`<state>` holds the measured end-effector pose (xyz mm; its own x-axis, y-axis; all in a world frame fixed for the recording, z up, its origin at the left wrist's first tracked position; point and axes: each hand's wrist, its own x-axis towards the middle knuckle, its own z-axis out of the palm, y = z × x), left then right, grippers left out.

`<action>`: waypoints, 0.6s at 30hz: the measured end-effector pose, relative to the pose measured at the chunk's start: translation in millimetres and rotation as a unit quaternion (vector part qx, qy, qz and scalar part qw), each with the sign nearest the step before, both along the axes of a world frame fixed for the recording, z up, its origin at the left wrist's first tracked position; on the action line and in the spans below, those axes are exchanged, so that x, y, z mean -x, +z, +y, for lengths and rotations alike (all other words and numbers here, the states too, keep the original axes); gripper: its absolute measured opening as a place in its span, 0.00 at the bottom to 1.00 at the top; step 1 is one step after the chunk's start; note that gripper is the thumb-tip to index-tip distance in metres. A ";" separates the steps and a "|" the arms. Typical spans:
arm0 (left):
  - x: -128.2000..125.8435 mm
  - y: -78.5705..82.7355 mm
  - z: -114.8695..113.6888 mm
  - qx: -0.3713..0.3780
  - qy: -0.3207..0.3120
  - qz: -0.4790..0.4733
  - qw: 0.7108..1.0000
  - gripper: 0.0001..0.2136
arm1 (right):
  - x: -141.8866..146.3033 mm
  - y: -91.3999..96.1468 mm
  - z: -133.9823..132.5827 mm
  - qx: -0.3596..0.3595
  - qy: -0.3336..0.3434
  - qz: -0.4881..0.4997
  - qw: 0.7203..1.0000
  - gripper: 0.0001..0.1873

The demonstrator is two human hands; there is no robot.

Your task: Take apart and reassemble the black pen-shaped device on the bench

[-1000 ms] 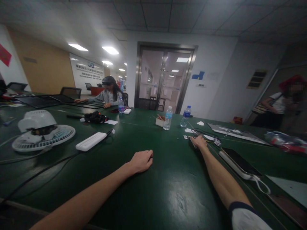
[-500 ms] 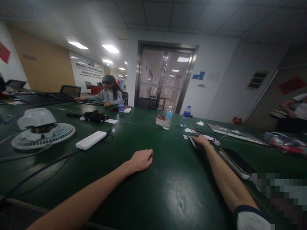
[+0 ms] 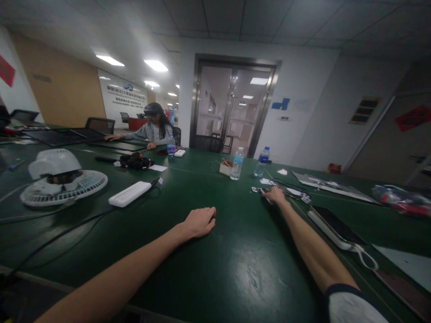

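The green table's (image 3: 232, 269) near edge crosses the bottom from 9 o'clock; its surface leaves sliding room between the arms. Near 12, the left hand (image 3: 201, 222) rests loosely curled, palm hidden: cannot tell whether it grasps anything. Farther, at 1, the right hand (image 3: 276, 196) touches a small flat object (image 3: 269, 200), grip unclear, long axis 10-to-4. Bottles (image 3: 237, 165) stand beyond.

Your head camera: one wide view, forward and slightly down.
From your head it looks past your left hand (image 3: 200, 221) and right hand (image 3: 275, 196), both near, across the green tabletop (image 3: 202, 278) to the steel-framed glass double doors (image 3: 215, 103) well beyond, with the ceiling (image 3: 225, 22) along the top.
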<state>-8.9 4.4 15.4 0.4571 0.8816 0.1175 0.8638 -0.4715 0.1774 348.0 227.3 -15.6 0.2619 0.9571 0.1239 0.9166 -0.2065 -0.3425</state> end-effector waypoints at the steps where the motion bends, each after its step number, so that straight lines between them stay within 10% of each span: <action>1: -0.1 0.3 -0.2 0.001 0.000 0.000 1.000 0.10 | 1.5 0.3 -0.5 0.004 0.000 0.000 1.000 0.20; 18: -0.7 -0.3 1.1 0.003 -0.001 0.004 1.000 0.10 | 8.5 7.4 -5.4 -0.062 0.040 -0.045 0.996 0.20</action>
<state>-8.2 5.5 15.1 0.4598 0.8813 0.1088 0.8641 -0.4723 0.1742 339.5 221.9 -8.2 0.1669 0.9504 0.2626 0.9568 -0.0918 -0.2758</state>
